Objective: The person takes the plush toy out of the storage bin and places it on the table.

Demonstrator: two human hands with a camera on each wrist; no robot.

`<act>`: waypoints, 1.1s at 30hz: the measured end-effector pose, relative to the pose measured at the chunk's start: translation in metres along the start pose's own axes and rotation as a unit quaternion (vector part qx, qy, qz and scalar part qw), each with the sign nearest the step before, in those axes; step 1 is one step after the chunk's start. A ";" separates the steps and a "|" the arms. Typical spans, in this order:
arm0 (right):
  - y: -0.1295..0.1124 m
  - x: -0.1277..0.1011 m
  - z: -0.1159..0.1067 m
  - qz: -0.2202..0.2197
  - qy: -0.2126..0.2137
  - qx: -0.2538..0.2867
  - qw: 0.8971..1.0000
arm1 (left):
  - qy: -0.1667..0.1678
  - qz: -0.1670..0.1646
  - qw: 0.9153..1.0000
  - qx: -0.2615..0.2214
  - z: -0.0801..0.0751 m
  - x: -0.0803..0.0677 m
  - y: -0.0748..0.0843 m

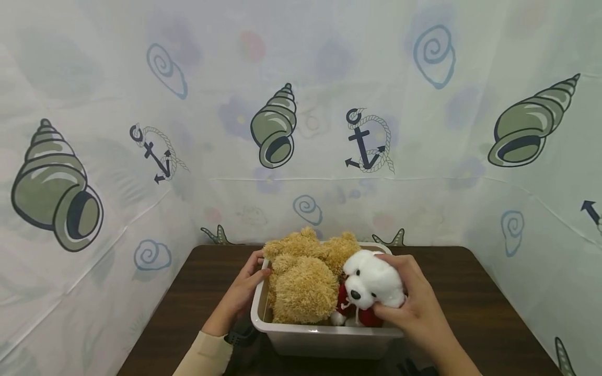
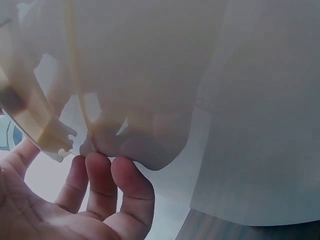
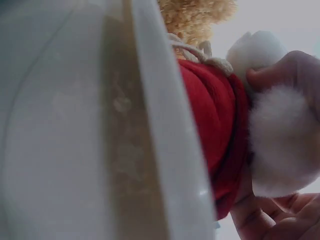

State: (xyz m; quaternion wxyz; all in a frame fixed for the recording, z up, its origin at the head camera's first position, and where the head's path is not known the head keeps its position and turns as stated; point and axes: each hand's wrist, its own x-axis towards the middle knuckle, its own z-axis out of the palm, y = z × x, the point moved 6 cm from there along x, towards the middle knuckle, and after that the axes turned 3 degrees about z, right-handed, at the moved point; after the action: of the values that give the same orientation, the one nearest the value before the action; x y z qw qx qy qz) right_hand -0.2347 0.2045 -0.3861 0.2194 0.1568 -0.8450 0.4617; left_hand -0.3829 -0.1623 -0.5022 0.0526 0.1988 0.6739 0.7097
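A white plush dog (image 1: 373, 282) in a red top (image 3: 210, 120) sits in the right part of a white plastic bin (image 1: 329, 342). My right hand (image 1: 418, 305) holds it by the head, thumb on the near side and fingers behind. Fluffy tan plush (image 1: 305, 292) fills the bin's left part; its face is not visible. At the bin's left side my left hand (image 1: 244, 284) grips the rim, with the thumb over the top. In the left wrist view the fingertips (image 2: 132, 172) press against the outer wall.
The bin stands on a dark brown wooden table (image 1: 183, 313). Behind and on both sides hangs a pale curtain (image 1: 324, 130) printed with shells and anchors. A dark wristband (image 1: 242, 337) is on the left wrist.
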 end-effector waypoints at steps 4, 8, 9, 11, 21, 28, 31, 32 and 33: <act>-0.008 0.001 -0.005 -0.018 0.013 -0.004 1.000 | 0.004 -0.001 1.000 0.005 0.000 0.000 0.000; -0.014 0.001 -0.011 -0.031 0.028 -0.013 0.999 | 0.005 -0.001 1.000 0.010 0.001 0.000 -0.002; -0.015 0.001 -0.012 -0.035 0.033 -0.018 0.999 | 0.005 -0.001 1.000 0.011 0.001 0.000 -0.002; -0.018 0.001 -0.014 -0.044 0.037 -0.023 0.998 | 0.004 0.001 1.000 0.010 0.002 0.000 -0.003; -0.036 0.007 -0.024 -0.091 0.067 -0.016 0.993 | 0.010 0.012 1.000 0.023 0.000 0.002 -0.005; -0.050 0.004 -0.045 -0.079 0.106 0.034 0.991 | 0.014 0.004 0.999 0.033 -0.001 0.001 -0.006; -0.056 0.003 -0.053 -0.074 0.119 0.027 0.990 | 0.014 0.002 0.999 0.033 -0.001 0.002 -0.007; -0.057 0.003 -0.056 -0.074 0.124 0.023 0.989 | 0.014 0.002 0.999 0.032 0.000 0.003 -0.007; -0.058 0.002 -0.059 -0.075 0.130 0.016 0.989 | 0.013 0.003 0.999 0.035 0.000 0.004 -0.006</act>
State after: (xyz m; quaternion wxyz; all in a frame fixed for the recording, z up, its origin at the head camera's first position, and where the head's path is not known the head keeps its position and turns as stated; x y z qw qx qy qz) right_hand -0.1963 0.2235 -0.3155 0.3589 0.1617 -0.7874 0.4743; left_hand -0.3873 -0.1604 -0.5073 0.0346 0.1929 0.6981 0.6886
